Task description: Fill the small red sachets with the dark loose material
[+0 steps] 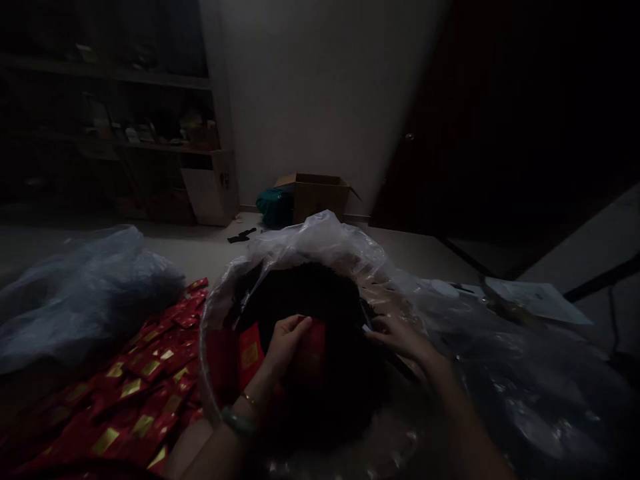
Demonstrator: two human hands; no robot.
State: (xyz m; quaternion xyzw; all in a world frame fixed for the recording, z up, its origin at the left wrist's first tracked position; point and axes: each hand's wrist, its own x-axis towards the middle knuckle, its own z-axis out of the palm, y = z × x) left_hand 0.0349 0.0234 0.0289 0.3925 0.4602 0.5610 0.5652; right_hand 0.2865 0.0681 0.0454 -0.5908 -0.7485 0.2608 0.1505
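My left hand point(285, 340) pinches a red packet point(309, 350) above a heap of dark loose material point(310, 293). The heap fills a round basin point(207, 380) lined with a clear plastic bag point(320, 247). My right hand point(400, 337) rests open at the heap's right side, its fingers near a long dark object point(393, 357) too dim to identify. Another red packet with a gold label point(250, 355) stands against the basin's left wall. Many similar packets point(140, 393) lie in a loose pile left of the basin.
A bulging plastic bag point(85, 293) lies at the left, and plastic sheeting point(530, 393) spreads at the right beneath a white paper point(535, 300). Farther off on the floor are a cardboard box point(317, 197), a teal bag point(275, 208) and a black item point(241, 235). Shelves point(125, 137) stand at the back left.
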